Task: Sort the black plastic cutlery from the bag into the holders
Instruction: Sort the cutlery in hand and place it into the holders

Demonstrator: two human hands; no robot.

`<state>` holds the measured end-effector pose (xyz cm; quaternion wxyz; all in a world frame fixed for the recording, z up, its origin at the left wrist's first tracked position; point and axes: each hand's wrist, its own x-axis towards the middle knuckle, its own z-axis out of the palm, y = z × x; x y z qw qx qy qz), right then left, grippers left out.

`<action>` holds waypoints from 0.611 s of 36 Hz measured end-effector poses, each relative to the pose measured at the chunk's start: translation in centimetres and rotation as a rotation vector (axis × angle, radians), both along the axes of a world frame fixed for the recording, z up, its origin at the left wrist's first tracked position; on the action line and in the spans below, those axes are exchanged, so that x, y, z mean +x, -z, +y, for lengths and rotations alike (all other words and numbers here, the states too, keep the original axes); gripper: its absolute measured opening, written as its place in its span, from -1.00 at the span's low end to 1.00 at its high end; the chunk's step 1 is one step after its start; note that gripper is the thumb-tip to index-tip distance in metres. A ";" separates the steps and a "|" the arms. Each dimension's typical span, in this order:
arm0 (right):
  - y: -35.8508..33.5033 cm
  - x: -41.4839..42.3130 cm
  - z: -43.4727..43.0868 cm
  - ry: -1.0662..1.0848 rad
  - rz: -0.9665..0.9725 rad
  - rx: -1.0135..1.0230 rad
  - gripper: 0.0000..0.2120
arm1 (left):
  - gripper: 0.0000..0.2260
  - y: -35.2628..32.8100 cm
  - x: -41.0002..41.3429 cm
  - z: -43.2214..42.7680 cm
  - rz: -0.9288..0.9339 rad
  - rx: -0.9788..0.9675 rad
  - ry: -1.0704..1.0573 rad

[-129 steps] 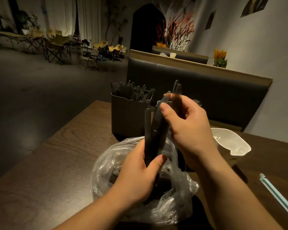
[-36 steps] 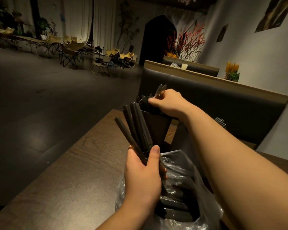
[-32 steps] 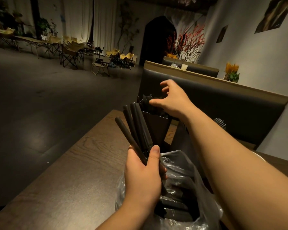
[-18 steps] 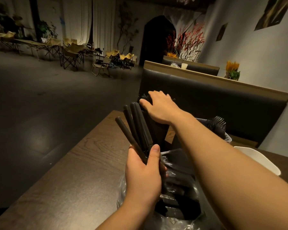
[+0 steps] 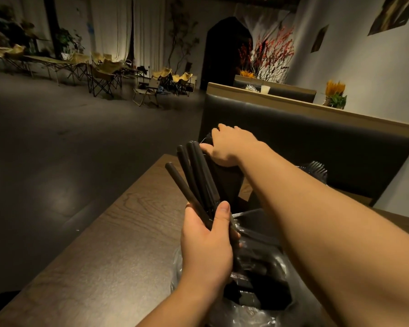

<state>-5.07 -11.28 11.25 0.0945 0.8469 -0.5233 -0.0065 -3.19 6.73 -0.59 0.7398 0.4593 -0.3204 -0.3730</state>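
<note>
My left hand point(image 5: 206, 241) grips a bundle of several black plastic cutlery pieces point(image 5: 194, 178), handles fanning up and to the left. Below it, at the table's near edge, a clear plastic bag point(image 5: 257, 305) holds more black cutlery. My right hand point(image 5: 229, 145) reaches across and lies palm down on top of the dark holder point(image 5: 224, 185), fingers spread over the cutlery standing in it, which it hides. To the right, behind my right forearm, black fork tines point(image 5: 315, 167) stick up from a second holder.
The wooden table point(image 5: 118, 244) ends at its left edge, with open floor beyond. A dark padded bench back point(image 5: 316, 142) rises right behind the holders. Folding chairs point(image 5: 104, 76) stand far off across the room.
My right hand let go of the cutlery it held over the dark holder, opened, then came down flat on the holder's top. My left hand kept its bundle still.
</note>
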 end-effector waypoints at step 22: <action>1.9 -10.6 15.9 -0.106 -1.256 0.353 -0.86 | -0.69 -1.6 -0.6 2.0 0.037 -0.016 0.653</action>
